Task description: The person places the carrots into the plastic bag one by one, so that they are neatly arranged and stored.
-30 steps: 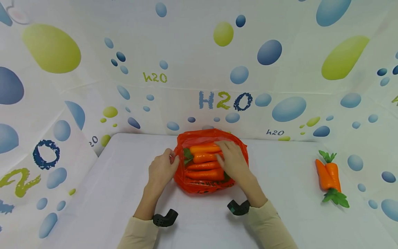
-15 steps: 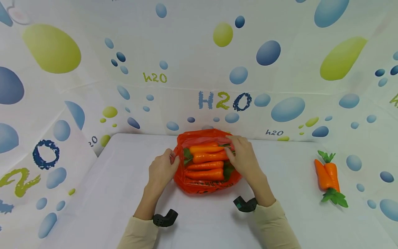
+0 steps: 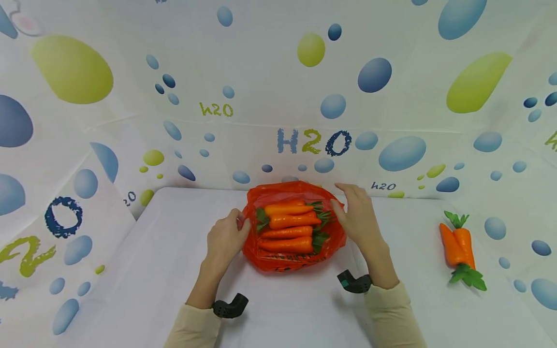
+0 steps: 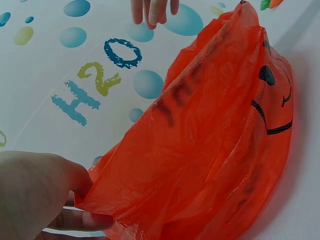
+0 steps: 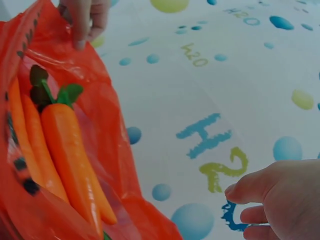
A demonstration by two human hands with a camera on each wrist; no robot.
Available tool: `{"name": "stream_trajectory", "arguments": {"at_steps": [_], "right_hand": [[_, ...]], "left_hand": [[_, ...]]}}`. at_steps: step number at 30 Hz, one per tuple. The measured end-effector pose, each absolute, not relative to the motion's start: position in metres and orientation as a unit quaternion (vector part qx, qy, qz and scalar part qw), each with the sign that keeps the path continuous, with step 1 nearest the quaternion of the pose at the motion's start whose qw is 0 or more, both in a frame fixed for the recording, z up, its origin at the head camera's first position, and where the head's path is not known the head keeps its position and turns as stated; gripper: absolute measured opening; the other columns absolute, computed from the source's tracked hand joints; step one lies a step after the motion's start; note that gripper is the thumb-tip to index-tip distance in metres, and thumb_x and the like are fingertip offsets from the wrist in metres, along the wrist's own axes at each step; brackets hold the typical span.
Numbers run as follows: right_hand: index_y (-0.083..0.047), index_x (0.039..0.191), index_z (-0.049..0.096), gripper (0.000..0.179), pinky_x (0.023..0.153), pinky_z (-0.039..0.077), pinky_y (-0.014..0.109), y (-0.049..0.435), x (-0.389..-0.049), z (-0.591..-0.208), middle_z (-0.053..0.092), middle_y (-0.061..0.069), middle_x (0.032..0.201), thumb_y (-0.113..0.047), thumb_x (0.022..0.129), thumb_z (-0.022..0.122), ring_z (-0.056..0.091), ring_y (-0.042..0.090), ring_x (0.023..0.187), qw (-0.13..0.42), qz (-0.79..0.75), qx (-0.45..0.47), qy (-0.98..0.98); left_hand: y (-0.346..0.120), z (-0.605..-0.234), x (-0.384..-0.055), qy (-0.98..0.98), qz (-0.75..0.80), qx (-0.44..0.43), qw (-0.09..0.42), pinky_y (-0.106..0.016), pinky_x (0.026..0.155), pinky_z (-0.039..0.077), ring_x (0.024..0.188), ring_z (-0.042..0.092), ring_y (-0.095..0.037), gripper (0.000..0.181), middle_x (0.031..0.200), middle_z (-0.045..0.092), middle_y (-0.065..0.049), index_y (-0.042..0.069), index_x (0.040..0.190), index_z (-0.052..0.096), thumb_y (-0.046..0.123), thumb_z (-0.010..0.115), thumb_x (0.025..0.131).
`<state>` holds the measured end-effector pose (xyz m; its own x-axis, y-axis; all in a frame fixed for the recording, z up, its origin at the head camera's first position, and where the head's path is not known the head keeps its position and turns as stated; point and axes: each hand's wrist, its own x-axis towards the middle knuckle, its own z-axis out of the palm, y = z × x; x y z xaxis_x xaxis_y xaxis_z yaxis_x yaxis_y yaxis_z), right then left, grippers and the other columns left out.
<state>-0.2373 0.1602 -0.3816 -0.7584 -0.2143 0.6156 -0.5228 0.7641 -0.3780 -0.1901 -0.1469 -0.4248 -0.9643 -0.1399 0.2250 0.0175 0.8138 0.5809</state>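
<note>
Right hand (image 3: 360, 216): sits farther right than one second earlier, withdrawn from the carrots (image 3: 294, 221); the green tops (image 3: 319, 217) at their right end, then largely covered, now show.
Right-hand state: thumb and fingers stand apart with nothing between them; the hand is just beside the right edge of the red plastic bag (image 3: 270, 263), and both wrist views show a gap.
Left hand (image 3: 226, 234): same position as one second earlier; thumb and fingers pinch the left edge of the bag.
Bag position: on the white tabletop (image 3: 296, 309), between the hands, mouth spread.
Bag contents: four carrots visible in the head view, lying side by side, with a green leaf (image 3: 262, 217) at the left end.
Bag lettering (image 3: 287, 268): black, on the near wall; creases distort it, so the wording cannot be read reliably.
Carrot pair (image 3: 454, 251): on the tabletop, well apart to the right of the bag; leafy tops at opposite ends.
Wrist units (image 3: 230, 306): black, one per wrist, beside beige sleeves (image 3: 196, 324).
Backdrop (image 3: 261, 63): white, printed with blue and green ovals and "H2O".
</note>
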Motion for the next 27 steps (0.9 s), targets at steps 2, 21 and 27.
{"name": "stream_trajectory", "arguments": {"at_steps": [2, 21, 27], "right_hand": [[0.001, 0.130, 0.060, 0.043, 0.103, 0.046, 0.056, 0.164, -0.238, -0.380, 0.064, 0.022, 0.127, -0.010, 0.090, 0.071, 0.057, 0.040, 0.118, 0.283, 0.279, 0.201, -0.895], [0.001, 0.134, 0.057, 0.043, 0.103, 0.047, 0.059, 0.197, -0.235, -0.368, 0.061, 0.023, 0.132, -0.010, 0.093, 0.066, 0.055, 0.041, 0.122, 0.287, 0.290, 0.124, -0.904], [0.003, 0.133, 0.057, 0.042, 0.097, 0.050, 0.059, 0.209, -0.235, -0.368, 0.063, 0.025, 0.126, -0.008, 0.094, 0.065, 0.057, 0.040, 0.112, 0.308, 0.293, 0.110, -0.898]], "left_hand": [[-0.147, -0.425, -0.190, -0.943, -0.304, 0.032, 0.130, -0.025, 0.047, 0.039, 0.049, 0.047, -0.016, 0.019, 0.060, 0.052, -0.002, 0.006, 0.099, 0.060, 0.025, 0.057, 0.096], [-0.147, -0.426, -0.191, -0.943, -0.304, 0.034, 0.131, -0.026, 0.047, 0.041, 0.050, 0.047, -0.016, 0.021, 0.063, 0.055, -0.003, 0.007, 0.099, 0.060, 0.027, 0.055, 0.096], [-0.147, -0.426, -0.190, -0.944, -0.303, 0.034, 0.129, -0.026, 0.048, 0.041, 0.050, 0.047, -0.016, 0.021, 0.063, 0.054, -0.003, 0.007, 0.099, 0.060, 0.027, 0.055, 0.096]]}}
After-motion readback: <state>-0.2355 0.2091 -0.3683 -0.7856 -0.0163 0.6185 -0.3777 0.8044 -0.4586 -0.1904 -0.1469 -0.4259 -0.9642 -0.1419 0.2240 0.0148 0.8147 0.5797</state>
